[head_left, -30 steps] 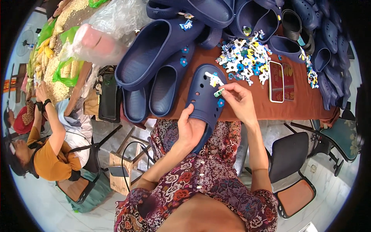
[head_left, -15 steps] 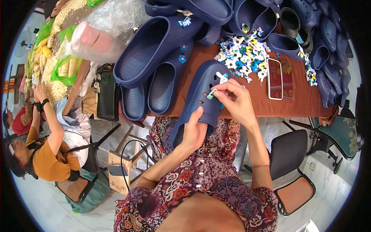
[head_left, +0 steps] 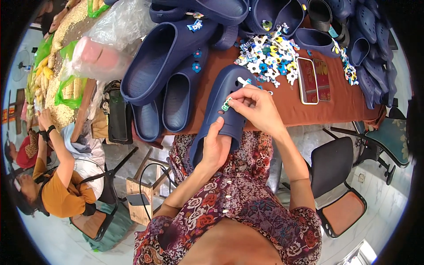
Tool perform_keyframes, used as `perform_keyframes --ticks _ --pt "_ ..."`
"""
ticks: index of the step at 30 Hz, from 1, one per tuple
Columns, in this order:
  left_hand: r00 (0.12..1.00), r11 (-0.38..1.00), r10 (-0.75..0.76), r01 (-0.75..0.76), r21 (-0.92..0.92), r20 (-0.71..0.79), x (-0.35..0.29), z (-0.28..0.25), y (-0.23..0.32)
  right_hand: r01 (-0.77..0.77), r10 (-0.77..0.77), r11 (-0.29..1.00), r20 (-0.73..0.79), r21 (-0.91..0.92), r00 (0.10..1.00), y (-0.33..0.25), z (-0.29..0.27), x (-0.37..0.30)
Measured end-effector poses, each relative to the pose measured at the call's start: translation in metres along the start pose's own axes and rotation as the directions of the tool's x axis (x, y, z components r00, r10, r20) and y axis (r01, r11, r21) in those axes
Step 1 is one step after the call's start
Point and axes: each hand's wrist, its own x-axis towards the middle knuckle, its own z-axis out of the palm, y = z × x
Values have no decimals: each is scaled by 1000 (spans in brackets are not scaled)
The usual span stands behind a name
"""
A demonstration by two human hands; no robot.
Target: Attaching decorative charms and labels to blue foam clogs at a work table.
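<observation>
A navy foam clog (head_left: 217,90) is held toe-away at the table's front edge. My left hand (head_left: 216,143) grips it at the opening, thumb on top and fingers inside. With thumb and forefinger, my right hand (head_left: 256,108) pinches a small green-and-white shoe charm (head_left: 226,104) against the clog's upper, by the vent holes. Whether its peg sits in a hole is hidden. Closer to the toe, a white charm (head_left: 244,81) is on the clog; my right fingers partly cover that side.
Beyond the clog lies a heap of mixed charms (head_left: 269,57). A white-rimmed phone-like slab (head_left: 308,81) is right of it. Navy clogs (head_left: 150,57) crowd the left and back. A co-worker (head_left: 66,185) sits at far left by corn; an office chair (head_left: 333,165) stands right.
The view has shifted, so the table and its things appear farther left. The green-and-white charm now lies flatter against the clog, my right fingers still on it. My left grip is unchanged.
</observation>
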Motion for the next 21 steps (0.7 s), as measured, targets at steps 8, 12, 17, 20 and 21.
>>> perform_keyframes --ticks 8,12,17,20,21 --pt "1000 998 19 -19 -60 4 8 -9 5 22 -21 974 -6 228 1000 38 -10 -18" --pt "1000 991 -15 13 135 16 8 -13 11 -43 26 987 109 154 994 48 -16 -37" --pt "998 964 -42 27 263 51 3 -18 12 -30 8 977 108 211 994 57 -8 -43" --pt "998 954 -51 37 298 40 1 -20 12 17 -31 987 86 163 996 54 -6 -39" --pt "998 951 -48 30 308 49 1 -21 11 18 -31 989 81 148 996 50 -6 -38"
